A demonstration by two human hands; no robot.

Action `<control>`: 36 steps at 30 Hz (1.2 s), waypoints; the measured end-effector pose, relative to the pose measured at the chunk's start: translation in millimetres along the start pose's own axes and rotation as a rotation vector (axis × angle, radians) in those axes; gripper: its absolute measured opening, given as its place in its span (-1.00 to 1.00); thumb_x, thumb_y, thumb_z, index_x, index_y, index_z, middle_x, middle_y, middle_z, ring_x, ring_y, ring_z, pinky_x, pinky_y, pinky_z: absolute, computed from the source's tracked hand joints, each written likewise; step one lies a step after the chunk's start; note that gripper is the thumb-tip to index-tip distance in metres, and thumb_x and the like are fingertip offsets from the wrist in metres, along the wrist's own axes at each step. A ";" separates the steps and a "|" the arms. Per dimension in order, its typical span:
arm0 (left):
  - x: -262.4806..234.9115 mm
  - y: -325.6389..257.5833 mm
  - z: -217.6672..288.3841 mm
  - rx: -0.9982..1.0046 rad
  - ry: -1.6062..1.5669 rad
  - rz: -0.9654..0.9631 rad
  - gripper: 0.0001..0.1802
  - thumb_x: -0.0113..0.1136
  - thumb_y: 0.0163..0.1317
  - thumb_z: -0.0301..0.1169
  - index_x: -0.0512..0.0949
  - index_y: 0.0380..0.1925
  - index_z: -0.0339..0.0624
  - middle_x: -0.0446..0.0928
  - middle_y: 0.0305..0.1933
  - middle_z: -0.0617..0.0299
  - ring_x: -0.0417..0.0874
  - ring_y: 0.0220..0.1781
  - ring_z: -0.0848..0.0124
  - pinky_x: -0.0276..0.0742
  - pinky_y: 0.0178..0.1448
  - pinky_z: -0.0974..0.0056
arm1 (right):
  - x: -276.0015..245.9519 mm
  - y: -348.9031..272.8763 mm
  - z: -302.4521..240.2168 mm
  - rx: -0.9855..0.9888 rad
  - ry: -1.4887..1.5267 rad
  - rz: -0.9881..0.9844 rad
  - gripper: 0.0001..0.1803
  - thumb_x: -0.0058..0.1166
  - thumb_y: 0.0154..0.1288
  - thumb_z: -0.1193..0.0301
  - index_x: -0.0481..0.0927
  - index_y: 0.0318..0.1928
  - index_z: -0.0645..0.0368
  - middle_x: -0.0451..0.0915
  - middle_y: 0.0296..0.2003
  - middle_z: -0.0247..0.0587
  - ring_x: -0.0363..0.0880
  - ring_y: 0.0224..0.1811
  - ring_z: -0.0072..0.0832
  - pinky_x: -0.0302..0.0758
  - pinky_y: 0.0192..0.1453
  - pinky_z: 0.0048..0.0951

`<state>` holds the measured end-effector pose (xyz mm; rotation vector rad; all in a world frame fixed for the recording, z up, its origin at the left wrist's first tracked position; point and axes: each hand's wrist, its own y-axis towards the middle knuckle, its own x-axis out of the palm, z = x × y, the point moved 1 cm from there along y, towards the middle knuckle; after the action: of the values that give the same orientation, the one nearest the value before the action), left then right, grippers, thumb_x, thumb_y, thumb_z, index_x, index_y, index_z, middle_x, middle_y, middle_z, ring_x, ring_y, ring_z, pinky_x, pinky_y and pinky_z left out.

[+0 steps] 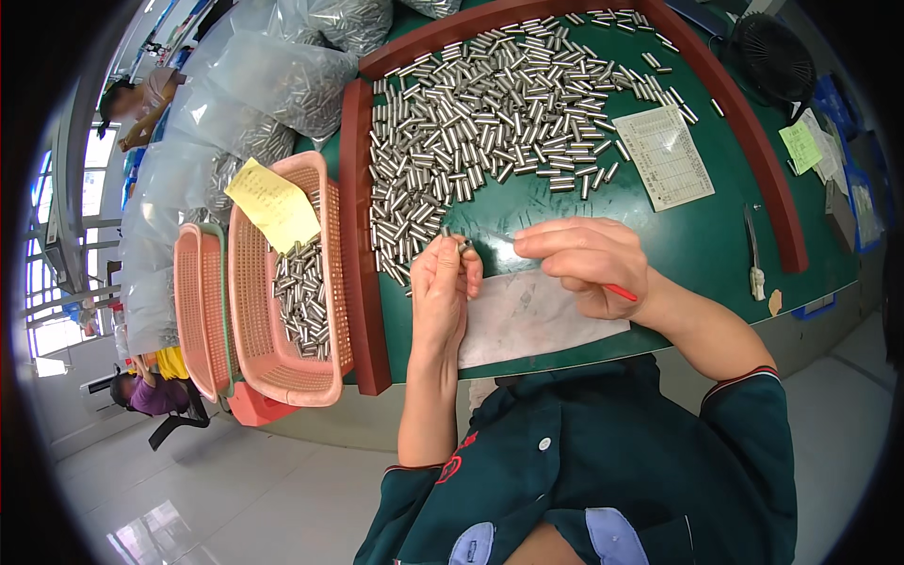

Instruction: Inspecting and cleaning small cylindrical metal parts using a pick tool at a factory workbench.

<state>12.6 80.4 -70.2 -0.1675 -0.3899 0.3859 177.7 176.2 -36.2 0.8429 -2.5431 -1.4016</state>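
Left hand [441, 282] pinches pin [464, 246] (steel).

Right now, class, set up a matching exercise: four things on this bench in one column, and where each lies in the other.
Things:
1. yellow note
2. small metal pin
3. printed sheet
4. black fan

Places:
A. beyond the table's far right corner
B. on the pink basket
C. between the left hand fingertips
D. flat on the green tabletop

Pairs: 1-B, 2-C, 3-D, 4-A
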 end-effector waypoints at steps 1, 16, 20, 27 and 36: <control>-1.2 -0.3 -0.5 0.001 -0.039 -0.012 -0.73 -0.15 0.35 -0.28 0.38 -0.41 -0.25 0.32 -0.66 0.30 0.24 -0.67 0.58 0.16 -0.56 0.51 | 0.0 1.2 0.1 -0.078 -0.029 0.021 -0.98 -0.07 0.18 0.62 0.42 -0.35 0.32 0.58 -0.40 -0.03 0.60 -0.42 -0.23 0.55 -0.38 -0.42; 7.3 1.3 4.2 0.077 -0.084 0.026 -0.90 0.06 0.21 -0.50 0.47 -0.28 -0.28 0.49 -0.47 0.23 0.46 -0.48 0.54 0.37 -0.38 0.49 | -1.0 -4.5 0.3 0.307 0.167 0.236 -0.86 -0.23 0.34 0.55 0.39 -0.32 0.35 0.56 -0.41 -0.06 0.59 -0.36 -0.38 0.52 -0.24 -0.46; 6.7 1.2 3.8 0.073 -0.088 0.016 -0.89 0.08 0.19 -0.54 0.47 -0.27 -0.30 0.52 -0.43 0.18 0.50 -0.45 0.52 0.40 -0.33 0.47 | 0.0 -5.6 -0.3 0.290 0.161 0.231 -0.85 -0.22 0.34 0.55 0.40 -0.35 0.35 0.56 -0.43 -0.06 0.58 -0.38 -0.38 0.52 -0.27 -0.47; 3.2 2.4 2.8 0.072 -0.115 -0.031 -0.88 0.09 0.18 -0.56 0.47 -0.26 -0.30 0.54 -0.40 0.14 0.36 -0.56 0.62 0.23 -0.46 0.56 | 1.6 -6.1 -0.1 0.292 0.126 0.233 -0.85 -0.21 0.33 0.54 0.42 -0.35 0.34 0.57 -0.43 -0.07 0.57 -0.40 -0.39 0.50 -0.30 -0.47; 4.2 1.6 3.3 0.078 -0.104 -0.035 -0.89 0.09 0.17 -0.56 0.48 -0.27 -0.29 0.55 -0.41 0.13 0.29 -0.60 0.66 0.17 -0.49 0.58 | -0.3 -3.5 -1.8 0.316 0.049 0.093 -0.83 -0.30 0.37 0.52 0.35 -0.35 0.32 0.55 -0.42 0.01 0.57 -0.36 -0.35 0.52 -0.25 -0.43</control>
<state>14.3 83.8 -66.1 -0.0648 -0.4784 0.3757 180.0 173.5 -37.9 0.7764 -2.7679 -0.9544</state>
